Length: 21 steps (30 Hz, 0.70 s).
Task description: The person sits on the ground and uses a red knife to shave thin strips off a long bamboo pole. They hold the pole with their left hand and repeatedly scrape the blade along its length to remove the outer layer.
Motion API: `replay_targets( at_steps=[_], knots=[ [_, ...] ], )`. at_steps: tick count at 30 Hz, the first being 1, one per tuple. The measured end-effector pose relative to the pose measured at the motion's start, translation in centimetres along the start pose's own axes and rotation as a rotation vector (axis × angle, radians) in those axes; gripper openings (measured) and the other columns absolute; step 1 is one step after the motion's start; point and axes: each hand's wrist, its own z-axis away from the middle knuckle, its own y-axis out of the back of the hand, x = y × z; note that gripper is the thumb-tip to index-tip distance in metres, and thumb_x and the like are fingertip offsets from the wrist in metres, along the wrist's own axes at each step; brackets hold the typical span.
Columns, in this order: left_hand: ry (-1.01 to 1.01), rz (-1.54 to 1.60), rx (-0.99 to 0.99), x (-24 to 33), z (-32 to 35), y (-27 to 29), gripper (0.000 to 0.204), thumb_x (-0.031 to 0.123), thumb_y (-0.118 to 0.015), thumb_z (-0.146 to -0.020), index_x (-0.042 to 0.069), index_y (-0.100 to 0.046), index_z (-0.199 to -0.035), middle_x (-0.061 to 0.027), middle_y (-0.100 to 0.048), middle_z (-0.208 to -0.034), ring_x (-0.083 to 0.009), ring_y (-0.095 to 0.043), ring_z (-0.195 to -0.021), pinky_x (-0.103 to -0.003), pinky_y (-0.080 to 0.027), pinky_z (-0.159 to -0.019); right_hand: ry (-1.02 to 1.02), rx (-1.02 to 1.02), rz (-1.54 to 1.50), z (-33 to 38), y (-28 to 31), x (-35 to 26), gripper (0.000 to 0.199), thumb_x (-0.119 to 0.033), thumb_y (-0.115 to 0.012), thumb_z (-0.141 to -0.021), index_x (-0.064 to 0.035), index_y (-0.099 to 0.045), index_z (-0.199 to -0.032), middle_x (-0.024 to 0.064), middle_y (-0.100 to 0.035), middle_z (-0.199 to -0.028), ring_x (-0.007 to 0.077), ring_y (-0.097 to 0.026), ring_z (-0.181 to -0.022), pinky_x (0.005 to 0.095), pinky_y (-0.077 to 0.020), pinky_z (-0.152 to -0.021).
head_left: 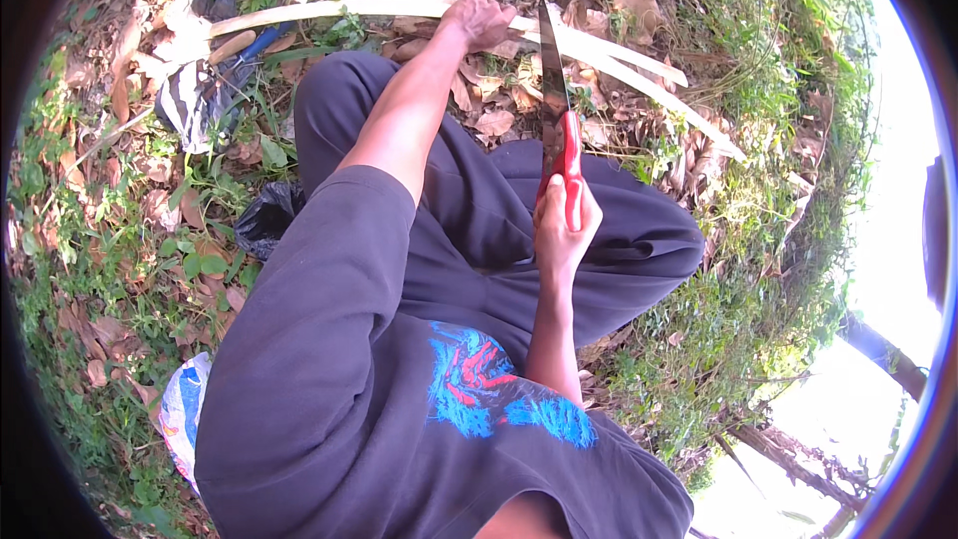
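My left hand (477, 22) is closed around pale wooden strips (344, 8), long and thin, lying across the ground in front of my crossed legs. To the right of that hand the strips fan apart into two ends. In my right hand (566, 220) is the red handle of a handsaw (554, 70) with a dark, tapering blade. Its blade points away from me and its tip reaches the strips, just right of my left hand. Whether the blade touches the wood, I cannot tell.
Dry leaves and green plants cover the ground. At the far left, a blue-handled tool (263, 42) lies by a striped piece of plastic (195, 105). Black plastic bag (267, 220) sits beside my left knee; a white and blue packet (187, 409) is nearer me. Branches (798, 464) stand at right.
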Motion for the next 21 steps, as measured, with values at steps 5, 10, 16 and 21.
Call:
replay_targets(
  at_steps=[5,10,16,21],
  knots=[
    [-0.021,-0.099,0.207,-0.1,-0.5,-0.6,0.029,0.018,-0.027,-0.104,0.009,-0.054,-0.104,-0.0130,-0.070,-0.085,-0.0253,-0.070,-0.073,-0.047,-0.051,-0.072,0.305,-0.021,0.076,-10.0,-3.8,1.4,0.020,-0.011,-0.060,-0.096,-0.0019,-0.055,-0.079,-0.0033,-0.047,-0.062,0.0049,-0.039,-0.055,0.0259,-0.0345,-0.050],
    [-0.022,-0.031,0.029,-0.2,0.0,-0.6,0.029,0.030,-0.040,-0.102,0.007,-0.051,-0.115,-0.0193,-0.071,-0.097,-0.0295,-0.073,-0.085,-0.054,-0.052,-0.086,0.290,-0.029,0.182,-5.1,-3.0,-0.1,0.018,-0.012,-0.058,-0.099,-0.0038,-0.059,-0.083,-0.0056,-0.049,-0.063,0.0025,-0.040,-0.055,0.0229,-0.0313,-0.049],
    [-0.015,-0.040,0.190,-0.6,-0.3,-1.8,0.046,0.049,-0.040,-0.103,0.008,-0.056,-0.117,-0.0163,-0.073,-0.094,-0.0306,-0.073,-0.084,-0.051,-0.052,-0.083,0.160,-0.034,0.021,-3.8,-1.1,-0.6,0.016,-0.010,-0.058,-0.097,0.0002,-0.060,-0.085,-0.0031,-0.048,-0.064,0.0034,-0.041,-0.059,0.0236,-0.0346,-0.053],
    [-0.060,-0.027,0.226,0.9,-0.1,0.9,0.053,0.060,-0.042,-0.099,0.011,-0.059,-0.111,-0.0160,-0.073,-0.096,-0.0303,-0.073,-0.089,-0.050,-0.049,-0.084,0.265,0.045,0.166,-11.1,-4.8,0.5,0.021,-0.015,-0.061,-0.092,0.0003,-0.056,-0.079,0.0091,-0.052,-0.059,0.0144,-0.046,-0.054,0.0341,-0.0419,-0.054]
  ],
)
